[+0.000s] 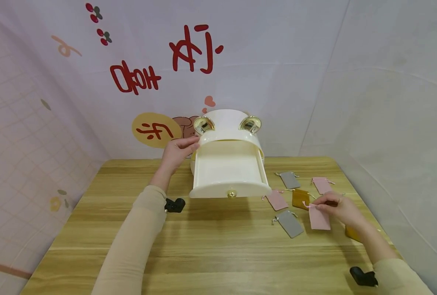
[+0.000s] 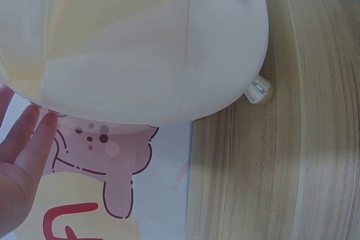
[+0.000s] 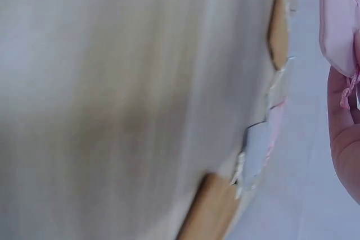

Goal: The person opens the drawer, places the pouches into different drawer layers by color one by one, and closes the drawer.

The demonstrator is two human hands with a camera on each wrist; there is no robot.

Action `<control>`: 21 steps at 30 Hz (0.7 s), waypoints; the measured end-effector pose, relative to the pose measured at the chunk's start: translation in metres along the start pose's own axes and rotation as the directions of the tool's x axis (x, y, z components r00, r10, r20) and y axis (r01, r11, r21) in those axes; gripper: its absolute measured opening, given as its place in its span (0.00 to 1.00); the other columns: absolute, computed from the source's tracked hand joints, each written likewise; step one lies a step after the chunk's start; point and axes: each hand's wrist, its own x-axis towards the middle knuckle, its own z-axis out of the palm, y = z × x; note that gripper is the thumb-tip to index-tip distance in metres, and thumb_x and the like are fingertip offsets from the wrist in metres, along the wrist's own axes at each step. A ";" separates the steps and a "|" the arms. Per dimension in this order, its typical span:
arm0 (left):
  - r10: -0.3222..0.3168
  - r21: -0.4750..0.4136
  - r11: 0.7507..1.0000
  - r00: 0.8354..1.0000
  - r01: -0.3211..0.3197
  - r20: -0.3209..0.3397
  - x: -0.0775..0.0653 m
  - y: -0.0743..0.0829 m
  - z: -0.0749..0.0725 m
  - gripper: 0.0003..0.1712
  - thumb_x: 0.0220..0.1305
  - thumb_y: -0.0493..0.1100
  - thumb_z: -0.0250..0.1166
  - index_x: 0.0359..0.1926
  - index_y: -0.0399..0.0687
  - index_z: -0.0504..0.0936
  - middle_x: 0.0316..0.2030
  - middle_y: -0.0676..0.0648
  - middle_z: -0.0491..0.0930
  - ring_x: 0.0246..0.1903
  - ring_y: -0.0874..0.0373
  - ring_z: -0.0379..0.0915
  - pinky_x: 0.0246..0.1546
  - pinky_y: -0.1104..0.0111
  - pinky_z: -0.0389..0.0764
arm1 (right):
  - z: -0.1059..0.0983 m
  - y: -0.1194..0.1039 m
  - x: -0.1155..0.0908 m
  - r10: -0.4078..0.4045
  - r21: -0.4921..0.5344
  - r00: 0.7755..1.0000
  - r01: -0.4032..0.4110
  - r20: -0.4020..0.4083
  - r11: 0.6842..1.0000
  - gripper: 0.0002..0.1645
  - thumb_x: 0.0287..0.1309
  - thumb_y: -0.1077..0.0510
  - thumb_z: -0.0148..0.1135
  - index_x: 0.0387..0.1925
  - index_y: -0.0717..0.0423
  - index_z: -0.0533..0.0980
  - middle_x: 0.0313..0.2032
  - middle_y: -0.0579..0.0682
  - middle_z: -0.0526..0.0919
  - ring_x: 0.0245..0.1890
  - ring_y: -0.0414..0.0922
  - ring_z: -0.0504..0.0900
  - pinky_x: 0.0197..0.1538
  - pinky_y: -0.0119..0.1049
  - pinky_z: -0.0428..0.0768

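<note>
A white storage box [image 1: 226,123] with two gold-rimmed round ornaments stands at the back of the table, its drawer [image 1: 211,191] pulled out by a small gold knob [image 1: 232,194]. My left hand [image 1: 177,152] touches the box's left side with fairly straight fingers. The left wrist view shows its fingertips [image 2: 49,122] at the curved white edge. Above the table on the right, my right hand [image 1: 339,209] pinches a pink drawstring pouch [image 1: 319,218] near its top, and the pouch hangs down. In the right wrist view that pouch [image 3: 337,26] is partly cut off.
Several pouches lie right of the box: grey ones [image 1: 290,179] [image 1: 290,224], pink ones [image 1: 276,200] [image 1: 321,185] and a mustard-brown one [image 1: 300,199]. Another mustard-brown pouch [image 1: 352,233] is partly behind my right forearm. A printed cloth [image 1: 277,73] backs the wooden table [image 1: 211,254].
</note>
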 end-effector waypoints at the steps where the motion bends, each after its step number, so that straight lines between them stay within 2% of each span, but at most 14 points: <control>1: -0.001 0.002 1.000 1.000 0.001 0.001 0.000 0.000 0.000 0.20 0.64 0.44 0.71 0.55 0.44 0.85 0.61 0.47 0.77 0.64 0.57 0.68 0.58 0.63 0.76 | -0.001 -0.003 0.002 0.005 -0.004 1.000 -0.005 0.002 1.000 0.07 0.59 0.67 0.68 0.38 0.56 0.85 0.35 0.49 0.83 0.32 0.36 0.78 0.31 0.27 0.79; 5: -0.003 0.008 1.000 1.000 0.003 0.004 0.001 0.000 0.000 0.20 0.64 0.45 0.70 0.56 0.43 0.84 0.61 0.47 0.77 0.64 0.57 0.67 0.59 0.63 0.76 | -0.002 -0.011 0.010 0.020 0.013 1.000 -0.020 0.016 1.000 0.05 0.61 0.64 0.67 0.39 0.55 0.85 0.37 0.53 0.83 0.34 0.38 0.79 0.32 0.29 0.80; 8: -0.008 0.006 1.000 1.000 0.008 0.002 0.001 0.000 0.000 0.20 0.64 0.44 0.71 0.56 0.43 0.85 0.61 0.47 0.77 0.64 0.57 0.68 0.59 0.63 0.76 | 0.000 -0.014 0.017 0.019 0.019 1.000 -0.019 0.016 1.000 0.05 0.61 0.63 0.67 0.39 0.54 0.85 0.38 0.51 0.83 0.35 0.38 0.79 0.34 0.29 0.81; 12: -0.018 0.007 1.000 1.000 0.018 0.000 0.001 0.000 0.000 0.20 0.64 0.45 0.71 0.56 0.44 0.85 0.61 0.48 0.77 0.64 0.56 0.68 0.59 0.62 0.76 | 0.003 -0.020 0.027 -0.037 0.018 0.999 0.037 -0.003 0.999 0.06 0.60 0.65 0.68 0.38 0.54 0.86 0.37 0.48 0.84 0.34 0.37 0.78 0.33 0.27 0.79; 16: -0.024 0.011 1.000 1.000 0.024 0.002 -0.001 0.001 0.000 0.20 0.64 0.45 0.70 0.56 0.45 0.85 0.61 0.48 0.77 0.64 0.56 0.67 0.59 0.62 0.76 | 0.005 -0.029 0.036 -0.101 0.025 0.995 0.102 -0.018 0.995 0.09 0.58 0.68 0.68 0.38 0.54 0.86 0.35 0.50 0.83 0.31 0.38 0.77 0.30 0.28 0.78; 21: -0.019 0.009 1.000 1.000 0.019 -0.004 -0.002 0.001 0.001 0.20 0.65 0.45 0.70 0.56 0.45 0.84 0.61 0.48 0.77 0.64 0.57 0.68 0.59 0.62 0.76 | 0.004 -0.047 0.045 -0.044 0.041 0.999 0.045 -0.022 0.998 0.08 0.62 0.63 0.67 0.43 0.55 0.86 0.39 0.51 0.85 0.34 0.36 0.79 0.33 0.28 0.80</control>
